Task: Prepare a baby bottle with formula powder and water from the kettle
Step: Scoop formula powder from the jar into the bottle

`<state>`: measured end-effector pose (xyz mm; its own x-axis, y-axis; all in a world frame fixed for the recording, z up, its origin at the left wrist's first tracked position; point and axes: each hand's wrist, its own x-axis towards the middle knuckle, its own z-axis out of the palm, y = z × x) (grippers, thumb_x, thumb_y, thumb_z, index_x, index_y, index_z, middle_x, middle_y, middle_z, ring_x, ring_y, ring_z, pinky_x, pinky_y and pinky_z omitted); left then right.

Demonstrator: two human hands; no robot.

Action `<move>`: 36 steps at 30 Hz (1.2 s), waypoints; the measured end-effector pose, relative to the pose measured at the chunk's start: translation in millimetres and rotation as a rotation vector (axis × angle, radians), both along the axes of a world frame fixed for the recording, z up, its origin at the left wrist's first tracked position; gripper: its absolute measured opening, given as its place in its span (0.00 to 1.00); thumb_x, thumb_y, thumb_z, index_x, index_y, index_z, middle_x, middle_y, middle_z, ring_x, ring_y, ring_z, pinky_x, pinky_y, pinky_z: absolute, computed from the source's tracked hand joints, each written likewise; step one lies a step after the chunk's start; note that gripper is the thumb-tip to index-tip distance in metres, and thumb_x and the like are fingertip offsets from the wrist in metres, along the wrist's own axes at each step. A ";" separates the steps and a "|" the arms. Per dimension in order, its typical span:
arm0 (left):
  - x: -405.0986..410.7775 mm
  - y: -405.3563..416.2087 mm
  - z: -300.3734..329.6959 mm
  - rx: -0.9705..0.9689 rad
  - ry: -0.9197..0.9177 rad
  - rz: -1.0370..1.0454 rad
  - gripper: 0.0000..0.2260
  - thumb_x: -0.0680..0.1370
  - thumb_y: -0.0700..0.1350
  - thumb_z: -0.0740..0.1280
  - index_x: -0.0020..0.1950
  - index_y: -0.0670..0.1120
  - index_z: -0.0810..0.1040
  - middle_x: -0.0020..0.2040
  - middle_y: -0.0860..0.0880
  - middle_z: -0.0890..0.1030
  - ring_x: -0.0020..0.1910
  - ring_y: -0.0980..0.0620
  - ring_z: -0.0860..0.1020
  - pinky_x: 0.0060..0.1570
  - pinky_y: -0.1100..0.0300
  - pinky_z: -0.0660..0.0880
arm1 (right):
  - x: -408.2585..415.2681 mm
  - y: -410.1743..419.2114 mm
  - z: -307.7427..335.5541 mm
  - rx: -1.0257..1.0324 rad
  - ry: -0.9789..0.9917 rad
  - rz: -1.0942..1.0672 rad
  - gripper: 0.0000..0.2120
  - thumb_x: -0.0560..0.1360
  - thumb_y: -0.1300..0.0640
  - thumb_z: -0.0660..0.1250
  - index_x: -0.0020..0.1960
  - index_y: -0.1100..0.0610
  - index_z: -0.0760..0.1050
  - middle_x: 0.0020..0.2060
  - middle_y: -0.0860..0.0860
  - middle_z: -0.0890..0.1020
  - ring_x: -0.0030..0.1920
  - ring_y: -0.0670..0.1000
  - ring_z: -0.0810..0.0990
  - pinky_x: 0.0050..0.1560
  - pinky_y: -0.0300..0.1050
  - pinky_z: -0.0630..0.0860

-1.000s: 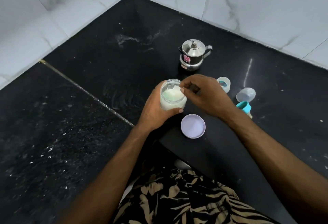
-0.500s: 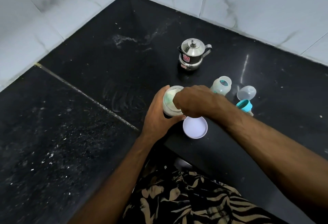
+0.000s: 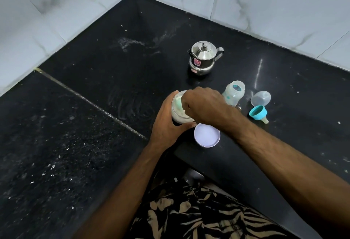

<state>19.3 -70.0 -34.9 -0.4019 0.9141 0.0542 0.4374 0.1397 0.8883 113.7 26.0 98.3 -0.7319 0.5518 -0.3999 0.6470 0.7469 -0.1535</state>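
Scooping formula from the jar, bottle waiting uncapped on the counter.

Nearest the front edge of the counter we note the jar lid lying top down, and just behind it our left hand grasping the formula jar round its wall. Our right hand reaches into the jar mouth with fingers curled down; whether they pinch a scoop we cannot tell, as they are hidden. To do this step well, we judge we should keep the jar steady, lift out level and carry low to the baby bottle, which stands open just right of the jar. The teat ring and clear cap lie beyond it; the kettle stands farther back, lid on. Against half a second ago, we find the right hand sunk slightly deeper; all else is unmoved.
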 end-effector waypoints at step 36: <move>1.8 -4.1 11.7 0.175 -0.058 0.039 0.41 0.64 0.50 0.81 0.73 0.55 0.64 0.68 0.57 0.72 0.68 0.54 0.71 0.61 0.66 0.69 | 13.8 6.0 -20.6 -0.080 0.628 -0.347 0.03 0.72 0.54 0.72 0.41 0.51 0.79 0.37 0.45 0.84 0.41 0.47 0.82 0.42 0.44 0.78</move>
<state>21.1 -74.2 -23.1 -0.4442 0.8763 0.1865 0.3822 -0.0030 0.9241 127.5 32.0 77.7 -0.6249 0.7806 -0.0106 0.6166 0.4853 -0.6199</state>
